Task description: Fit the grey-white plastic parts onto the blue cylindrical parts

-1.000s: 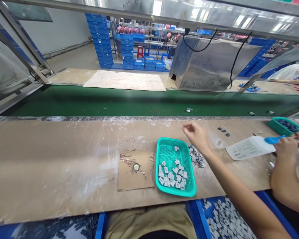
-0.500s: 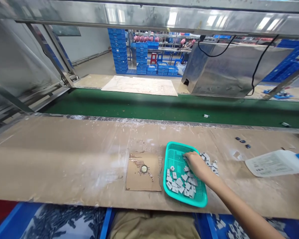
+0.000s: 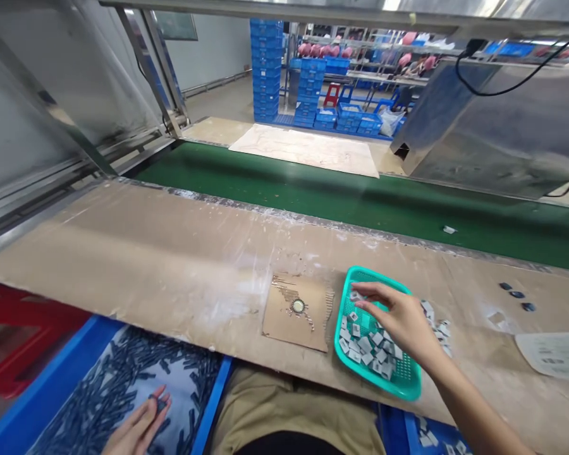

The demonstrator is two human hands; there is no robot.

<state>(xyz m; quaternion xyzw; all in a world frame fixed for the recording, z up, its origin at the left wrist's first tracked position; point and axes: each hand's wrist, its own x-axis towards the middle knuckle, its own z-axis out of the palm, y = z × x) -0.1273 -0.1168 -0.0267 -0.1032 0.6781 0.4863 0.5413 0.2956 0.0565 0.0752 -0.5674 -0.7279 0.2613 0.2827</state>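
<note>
My right hand [image 3: 398, 316] reaches over a green plastic basket [image 3: 415, 388], its thumb and fingers closed around a small grey-white plastic piece [image 3: 355, 295]. Several more pieces of that kind lie heaped in the basket below. At lower left, my left hand [image 3: 140, 423] is above a blue bin [image 3: 95, 338] of dark, slim plastic parts [image 3: 95, 392]. Its fingertips pinch a small dark plastic part [image 3: 160, 404]. Left of the basket lies a cardboard square [image 3: 284, 328] with a round pale disc [image 3: 298, 306] on it.
Loose grey-white pieces [image 3: 440, 332] lie right of the basket, and dark pieces [image 3: 516, 294] farther right near a translucent bottle [image 3: 550, 354]. A green conveyor belt [image 3: 289, 186] crosses behind the tabletop. A second blue bin [image 3: 412, 433] sits below the table edge at right.
My left hand has come into view over the blue bin with a dark part. My right hand has lifted slightly within the basket area, and the camera view has turned left and down.
</note>
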